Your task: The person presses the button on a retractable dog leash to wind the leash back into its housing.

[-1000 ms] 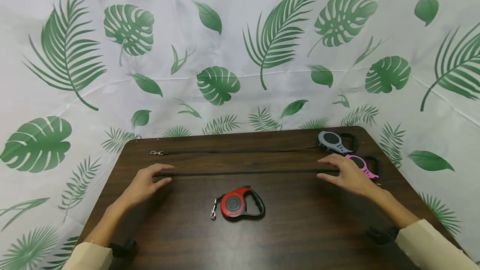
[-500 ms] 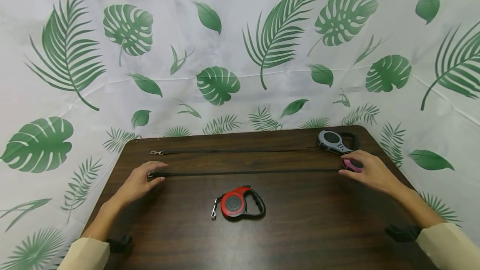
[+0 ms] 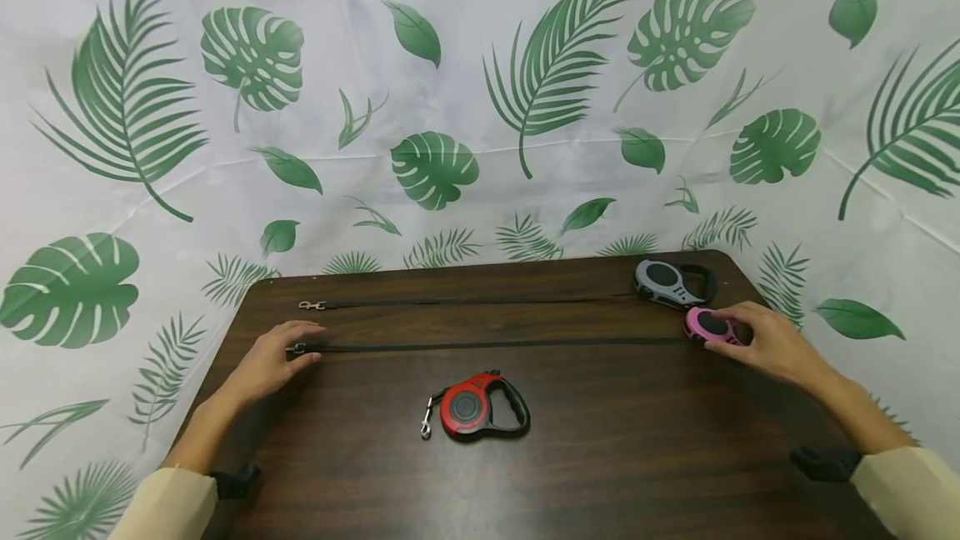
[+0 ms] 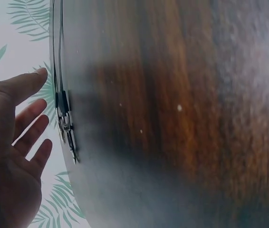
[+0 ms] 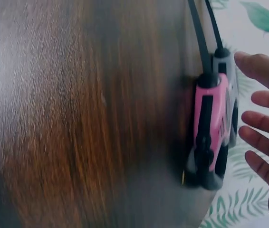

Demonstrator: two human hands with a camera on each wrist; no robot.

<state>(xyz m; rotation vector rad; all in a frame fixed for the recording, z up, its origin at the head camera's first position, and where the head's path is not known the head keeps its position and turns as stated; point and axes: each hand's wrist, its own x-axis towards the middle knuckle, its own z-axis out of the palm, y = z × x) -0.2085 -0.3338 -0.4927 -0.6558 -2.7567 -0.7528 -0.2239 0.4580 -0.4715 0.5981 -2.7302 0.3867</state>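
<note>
My left hand (image 3: pixel 272 361), fingers spread and loosely bent, hovers over the metal clip (image 3: pixel 297 348) at the left end of a black leash strap (image 3: pixel 487 345). In the left wrist view nothing lies between its thumb and fingers. That strap runs straight across the table to a pink retractable dog leash (image 3: pixel 705 323) at the right. My right hand (image 3: pixel 772 342) is over the pink leash's handle, which it partly hides. The right wrist view shows its fingers relaxed, with a gap to the pink case (image 5: pixel 210 123).
A grey retractable leash (image 3: pixel 663 282) lies behind the pink one, its strap (image 3: pixel 480 302) stretched left to a second clip (image 3: pixel 311 305). Nearer the front sits a red retractable leash (image 3: pixel 465 408) with its strap drawn in. A leaf-print cloth (image 3: pixel 442 240) hangs behind the wooden table (image 3: pixel 585 465).
My right hand has moved right along the strap, from its right part to over the pink leash's handle. My left hand has shifted slightly left to the clip. The leashes have stayed put.
</note>
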